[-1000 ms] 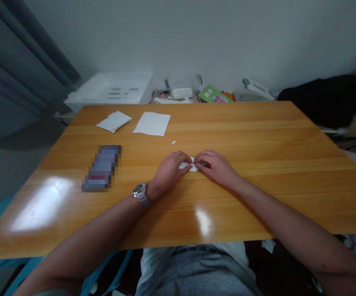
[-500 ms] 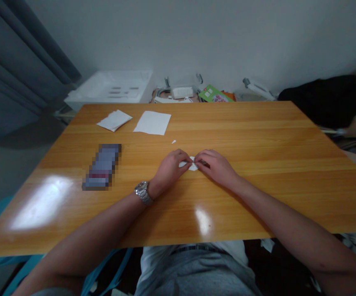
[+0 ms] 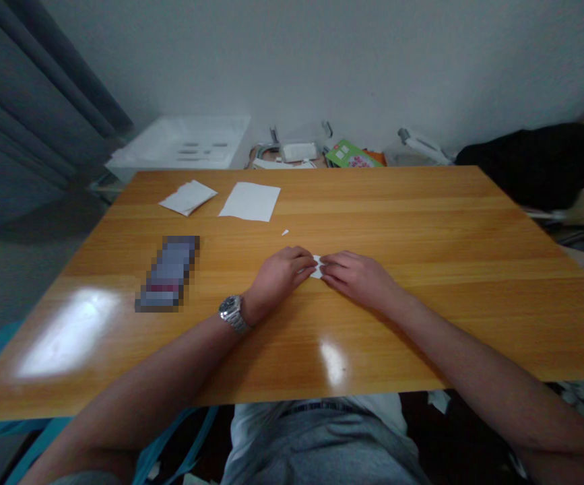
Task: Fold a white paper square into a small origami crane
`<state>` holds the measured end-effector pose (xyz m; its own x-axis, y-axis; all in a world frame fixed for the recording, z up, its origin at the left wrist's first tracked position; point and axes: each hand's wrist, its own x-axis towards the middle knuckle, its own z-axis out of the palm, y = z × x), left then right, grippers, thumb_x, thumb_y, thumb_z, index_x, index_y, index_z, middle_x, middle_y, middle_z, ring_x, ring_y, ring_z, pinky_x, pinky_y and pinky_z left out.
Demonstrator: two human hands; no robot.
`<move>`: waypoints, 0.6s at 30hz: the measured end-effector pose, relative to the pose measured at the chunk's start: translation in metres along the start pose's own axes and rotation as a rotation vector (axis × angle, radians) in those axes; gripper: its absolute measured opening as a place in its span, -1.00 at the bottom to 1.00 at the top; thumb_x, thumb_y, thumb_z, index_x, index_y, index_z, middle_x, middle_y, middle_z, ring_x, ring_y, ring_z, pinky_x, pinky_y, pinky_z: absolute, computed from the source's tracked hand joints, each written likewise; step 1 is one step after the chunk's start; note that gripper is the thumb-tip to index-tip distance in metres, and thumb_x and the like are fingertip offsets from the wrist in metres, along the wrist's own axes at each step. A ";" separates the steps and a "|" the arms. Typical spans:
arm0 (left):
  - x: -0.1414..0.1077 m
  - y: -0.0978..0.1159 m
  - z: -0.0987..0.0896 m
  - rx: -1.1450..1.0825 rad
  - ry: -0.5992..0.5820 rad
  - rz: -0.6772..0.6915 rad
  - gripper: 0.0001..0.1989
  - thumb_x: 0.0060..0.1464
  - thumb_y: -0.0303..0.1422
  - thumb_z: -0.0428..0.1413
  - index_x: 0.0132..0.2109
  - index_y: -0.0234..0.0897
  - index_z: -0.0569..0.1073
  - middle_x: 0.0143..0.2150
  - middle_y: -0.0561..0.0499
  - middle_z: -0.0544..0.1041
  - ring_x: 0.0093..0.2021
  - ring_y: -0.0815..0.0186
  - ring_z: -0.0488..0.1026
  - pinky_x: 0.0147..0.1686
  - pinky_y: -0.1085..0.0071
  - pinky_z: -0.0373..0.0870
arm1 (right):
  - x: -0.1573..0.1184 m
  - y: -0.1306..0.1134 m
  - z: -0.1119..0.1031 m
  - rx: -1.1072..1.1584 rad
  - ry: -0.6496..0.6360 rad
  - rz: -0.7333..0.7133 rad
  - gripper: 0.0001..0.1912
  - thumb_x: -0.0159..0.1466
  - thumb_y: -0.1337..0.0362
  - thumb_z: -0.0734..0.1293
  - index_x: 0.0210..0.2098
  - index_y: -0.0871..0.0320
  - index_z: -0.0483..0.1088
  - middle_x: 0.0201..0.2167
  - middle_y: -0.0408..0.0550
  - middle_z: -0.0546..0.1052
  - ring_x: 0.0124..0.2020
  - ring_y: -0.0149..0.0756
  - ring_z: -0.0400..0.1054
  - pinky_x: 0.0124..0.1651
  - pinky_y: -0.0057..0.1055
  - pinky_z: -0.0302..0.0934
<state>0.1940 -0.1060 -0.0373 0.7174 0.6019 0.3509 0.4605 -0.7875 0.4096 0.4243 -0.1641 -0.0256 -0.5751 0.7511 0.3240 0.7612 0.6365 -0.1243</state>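
A small piece of white paper point(image 3: 316, 267) lies on the wooden table between my two hands, mostly covered by fingers. My left hand point(image 3: 285, 271), with a metal watch point(image 3: 233, 312) on its wrist, has its fingers closed on the paper's left side. From the right, my right hand point(image 3: 355, 275) has its fingertips pressed together on the other side. The two sets of fingertips are a small gap apart, and a strip of paper shows there. Folds or creases in it are too small to make out.
A tiny paper scrap point(image 3: 285, 232) lies beyond my hands. Farther back are a square white sheet point(image 3: 251, 201) and some folded papers point(image 3: 188, 197). A pixelated phone-like object point(image 3: 169, 273) is at left. Behind the table point(image 3: 448, 269) stand a white tray point(image 3: 185, 141) and a green booklet point(image 3: 349, 155).
My fingertips have drawn slightly apart and lie flatter on the paper; a moment ago they met at its middle. My right hand's thumb and fingers have come closer together.
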 end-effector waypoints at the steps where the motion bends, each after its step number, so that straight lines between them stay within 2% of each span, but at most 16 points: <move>1: -0.001 0.000 -0.002 0.038 -0.022 0.047 -0.77 0.40 -0.29 0.07 -0.02 -0.26 0.60 0.01 -0.09 0.60 -0.01 0.19 0.54 0.03 0.25 0.49 | 0.000 0.001 0.000 -0.004 0.002 0.007 -0.77 0.46 0.28 0.29 -0.10 0.20 0.60 0.00 0.15 0.63 0.00 -0.05 0.52 0.07 -0.12 0.44; 3: -0.005 0.000 -0.006 0.116 -0.073 0.138 -0.72 0.42 -0.26 0.04 0.06 -0.27 0.57 0.08 -0.12 0.60 0.06 0.16 0.54 0.08 0.21 0.48 | -0.001 0.002 0.001 -0.006 0.004 0.021 -0.76 0.46 0.29 0.29 -0.07 0.20 0.59 0.01 0.15 0.63 0.01 -0.06 0.52 0.09 -0.12 0.44; 6: -0.010 0.001 -0.010 0.207 -0.109 0.187 -0.65 0.43 -0.25 0.01 0.19 -0.30 0.50 0.18 -0.16 0.55 0.13 0.11 0.52 0.12 0.14 0.47 | -0.002 0.004 0.001 0.008 0.021 0.024 -0.75 0.48 0.27 0.27 -0.03 0.20 0.58 0.04 0.13 0.62 0.04 -0.08 0.51 0.13 -0.14 0.42; 14: -0.013 0.006 -0.013 0.279 -0.138 0.185 -0.62 0.43 -0.31 0.01 0.30 -0.26 0.40 0.26 -0.16 0.49 0.18 0.13 0.49 0.15 0.14 0.41 | -0.004 0.004 0.000 -0.030 0.009 -0.028 -0.70 0.48 0.26 0.26 0.07 0.22 0.54 0.07 0.18 0.60 0.05 -0.05 0.50 0.14 -0.09 0.43; 18: -0.013 0.006 -0.017 0.313 -0.179 0.189 -0.62 0.45 -0.32 -0.03 0.31 -0.27 0.38 0.29 -0.16 0.47 0.20 0.13 0.48 0.15 0.15 0.39 | -0.004 -0.001 -0.001 -0.029 -0.011 0.009 -0.68 0.47 0.23 0.27 0.08 0.24 0.55 0.11 0.22 0.57 0.11 0.00 0.46 0.16 -0.05 0.42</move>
<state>0.1786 -0.1168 -0.0255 0.8716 0.4320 0.2317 0.4290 -0.9009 0.0662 0.4262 -0.1680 -0.0255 -0.5714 0.7587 0.3129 0.7746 0.6246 -0.0998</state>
